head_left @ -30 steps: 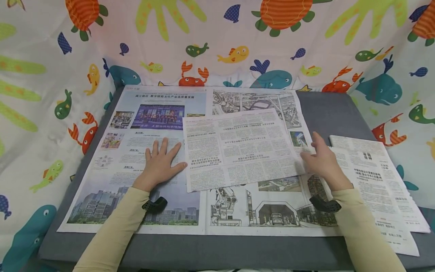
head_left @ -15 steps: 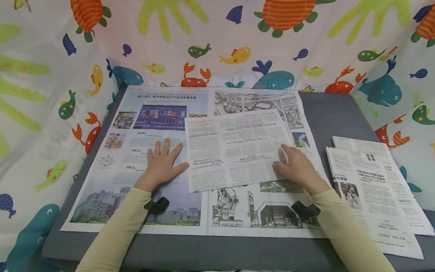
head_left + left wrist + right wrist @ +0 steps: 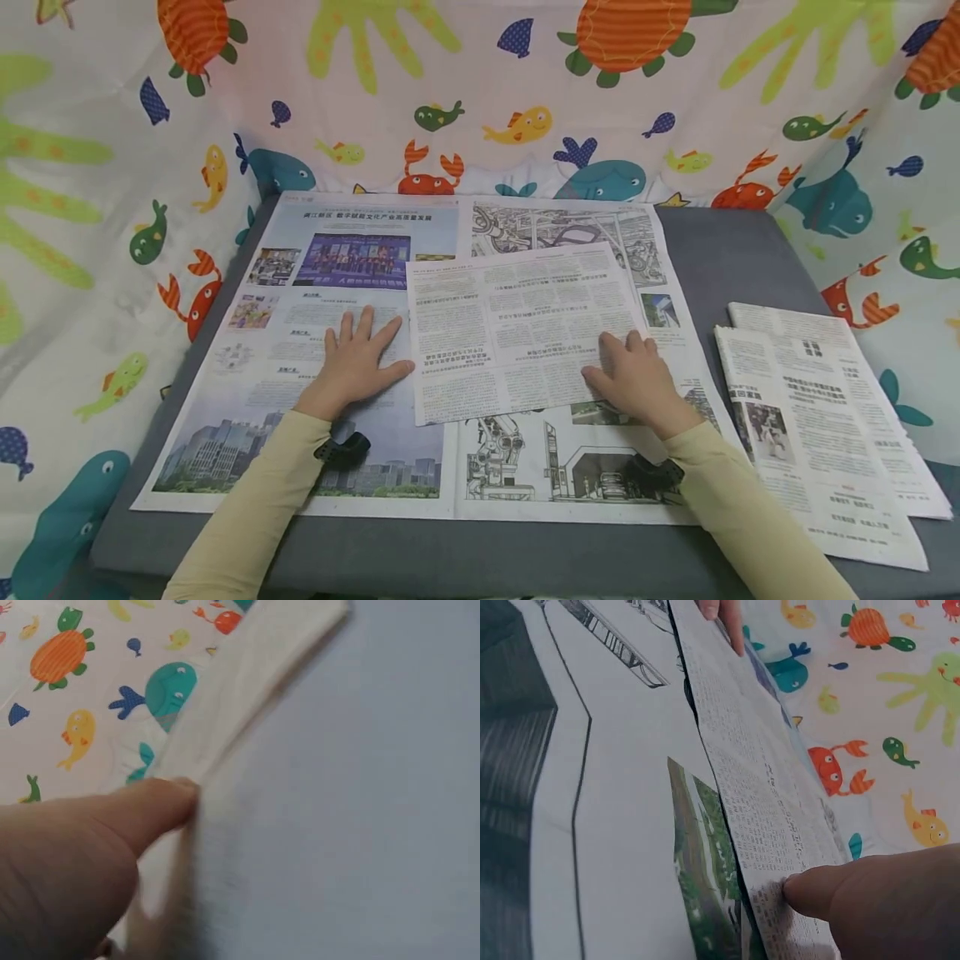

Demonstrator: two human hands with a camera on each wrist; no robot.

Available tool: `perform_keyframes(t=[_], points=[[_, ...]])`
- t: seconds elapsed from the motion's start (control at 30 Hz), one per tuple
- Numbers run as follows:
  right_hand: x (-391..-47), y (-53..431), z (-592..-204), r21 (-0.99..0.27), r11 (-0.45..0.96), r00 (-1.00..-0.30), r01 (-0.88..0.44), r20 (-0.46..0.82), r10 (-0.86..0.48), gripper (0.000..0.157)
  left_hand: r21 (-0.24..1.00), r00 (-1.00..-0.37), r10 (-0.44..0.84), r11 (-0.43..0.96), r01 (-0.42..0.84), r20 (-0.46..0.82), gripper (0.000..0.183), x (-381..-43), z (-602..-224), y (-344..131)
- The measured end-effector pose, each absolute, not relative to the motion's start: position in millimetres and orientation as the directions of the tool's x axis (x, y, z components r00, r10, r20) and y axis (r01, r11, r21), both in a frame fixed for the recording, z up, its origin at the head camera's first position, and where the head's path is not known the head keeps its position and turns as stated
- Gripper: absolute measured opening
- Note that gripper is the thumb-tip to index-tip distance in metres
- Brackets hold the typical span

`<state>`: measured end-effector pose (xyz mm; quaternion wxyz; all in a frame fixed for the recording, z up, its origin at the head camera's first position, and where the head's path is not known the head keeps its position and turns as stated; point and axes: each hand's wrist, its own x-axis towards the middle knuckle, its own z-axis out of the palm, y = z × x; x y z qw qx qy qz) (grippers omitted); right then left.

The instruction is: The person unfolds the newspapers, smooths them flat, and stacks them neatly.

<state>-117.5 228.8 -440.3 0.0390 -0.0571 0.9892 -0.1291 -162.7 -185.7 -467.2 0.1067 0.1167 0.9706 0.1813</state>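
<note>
The smaller newspaper (image 3: 517,333) lies askew across the fold of a spread newspaper (image 3: 247,442) on the grey worktop (image 3: 735,250). The left hand (image 3: 351,371) rests on the spread one, fingers wide; its thumb seems to touch the smaller one's edge, though the wrist view is blurred. The right hand (image 3: 637,379) rests on the smaller newspaper's lower right, fingers loosely spread.
</note>
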Motion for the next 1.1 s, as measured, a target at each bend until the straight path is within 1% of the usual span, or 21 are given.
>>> perform_keyframes(t=[0.13, 0.27, 0.33, 0.43, 0.53, 0.63, 0.8, 0.9, 1.1], points=[[-115.5, 217.9, -434.2, -0.279, 0.949, -0.986, -0.149, -0.033, -0.165, 0.07, 0.399, -0.952, 0.281, 0.892, 0.211, -0.125, 0.081, -171.8, -454.7, -180.6], [-109.8, 190.8, -428.3, -0.262, 0.949, -0.976, -0.174, -0.085, -0.202, 0.072, 0.366, -0.939, 0.333, 0.887, 0.281, -0.089, 0.078, -191.0, -433.9, -157.6], [-106.2, 173.8, -428.1, -0.254, 0.95, -0.968, -0.182, -0.124, -0.218, 0.073, 0.337, -0.918, 0.382, 0.883, 0.328, -0.109, 0.077, -202.7, -424.3, -140.4], [-101.6, 149.7, -430.2, -0.245, 0.95, -0.956, -0.194, -0.169, -0.239, 0.073, 0.307, -0.872, 0.461, 0.864, 0.399, -0.164, 0.073, -218.7, -420.8, -112.0], [-98.0, 132.1, -437.0, -0.25, 0.947, -0.953, -0.202, -0.174, -0.25, 0.07, 0.285, -0.829, 0.516, 0.845, 0.452, -0.216, 0.069, -228.5, -427.6, -87.6], [-94.4, 122.4, -447.2, -0.241, 0.95, -0.955, -0.197, -0.17, -0.242, 0.069, 0.265, -0.807, 0.532, 0.842, 0.47, -0.257, 0.067, -231.8, -439.8, -73.9], [-90.3, 117.5, -453.0, -0.216, 0.961, -0.96, -0.172, -0.182, -0.212, 0.07, 0.229, -0.807, 0.517, 0.854, 0.467, -0.285, 0.066, -233.2, -454.2, -68.6], [-91.9, 120.8, -448.3, -0.238, 0.955, -0.962, -0.176, -0.165, -0.218, 0.069, 0.232, -0.813, 0.512, 0.857, 0.46, -0.278, 0.067, -234.1, -455.8, -68.4], [-108.5, 134.4, -441.0, -0.263, 0.941, -0.95, -0.211, -0.171, -0.261, 0.067, 0.221, -0.831, 0.478, 0.876, 0.429, -0.285, 0.069, -229.9, -453.5, -76.0]])
